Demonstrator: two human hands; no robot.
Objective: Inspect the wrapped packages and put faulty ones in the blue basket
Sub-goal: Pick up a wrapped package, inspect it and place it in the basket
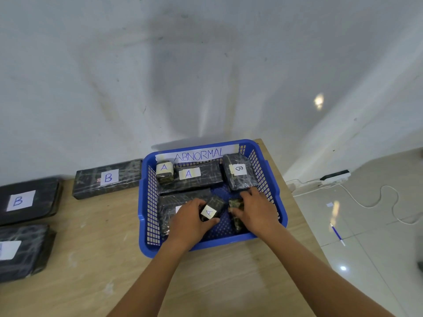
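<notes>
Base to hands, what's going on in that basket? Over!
Left hand grips A pack. Right hand grips second pack. Both low inside basket. Other packs crowd close round them.

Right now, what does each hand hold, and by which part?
The left hand pinches a small A-labelled package by its labelled near end; the right hand grips a second small package from its right side, both inside the blue basket.

blue basket (270, 179), ABNORMAL label (198, 154) on back wall | inside, black film-wrapped: long A package (190, 177) flat at back; B package (238, 172) tilted by right wall | held A package (211, 210) gripped by left hand (187, 220) | mottled package (237, 216) under right hand (256, 211), seemingly gripped
</notes>
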